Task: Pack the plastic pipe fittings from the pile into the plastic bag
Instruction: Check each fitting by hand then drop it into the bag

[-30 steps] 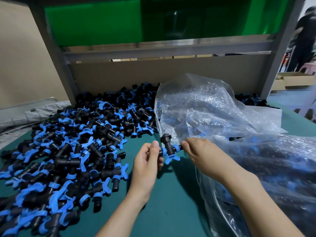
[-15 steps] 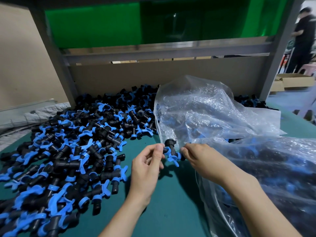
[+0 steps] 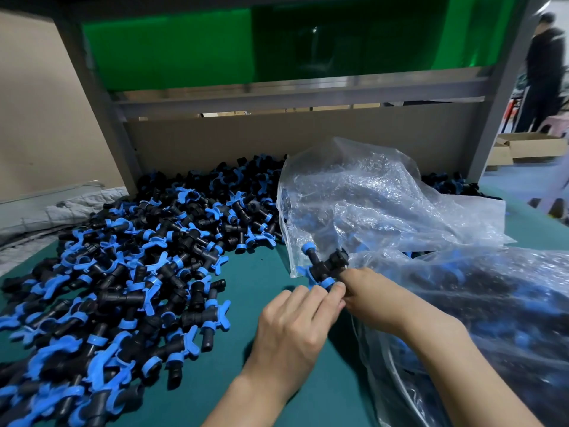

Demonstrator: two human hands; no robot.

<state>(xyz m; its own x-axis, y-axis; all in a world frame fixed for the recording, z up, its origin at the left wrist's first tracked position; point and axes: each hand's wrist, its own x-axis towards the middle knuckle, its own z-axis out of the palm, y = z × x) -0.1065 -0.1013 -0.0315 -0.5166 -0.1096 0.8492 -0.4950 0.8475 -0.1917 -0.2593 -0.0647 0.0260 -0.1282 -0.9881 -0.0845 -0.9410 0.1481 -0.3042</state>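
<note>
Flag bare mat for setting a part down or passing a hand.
Bare mat: the strip between pile and filled bag, widest at the front edge; a patch far right behind that bag. Crowded: pile left, crumpled bag right; left hand and right hand hold a fitting mid-strip.

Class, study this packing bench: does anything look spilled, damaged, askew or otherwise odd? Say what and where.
Nothing stands out. The fittings pile sprawls loose on the green table, with none visibly broken. The left hand and right hand both hold one fitting at the mouth of the crumpled plastic bag.
</note>
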